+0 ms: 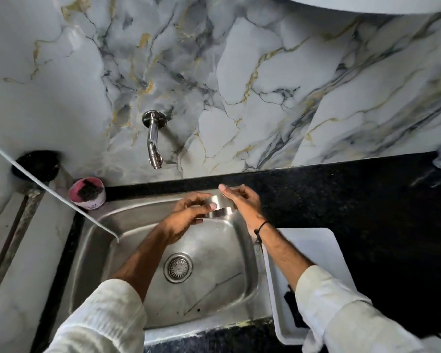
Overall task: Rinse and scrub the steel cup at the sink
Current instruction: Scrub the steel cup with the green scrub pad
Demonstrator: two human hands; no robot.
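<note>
The steel cup (220, 206) is held on its side over the far right part of the steel sink (127, 225). My left hand (189, 217) wraps its left end, thumb lying across the cup's side. My right hand (242, 202) presses against its right end, fingers stretched over the top. The wall tap (153, 146) hangs above and to the left of the cup; no water stream shows from it. The cup's mouth and its inside are hidden by my hands.
A pink tub (87, 196) holding a dark scrubber stands at the sink's far left corner. A white tray (316, 250) lies on the black counter (367, 200) right of the sink. A white cord (61, 197) crosses the left side. The drain (178, 267) sits mid-basin.
</note>
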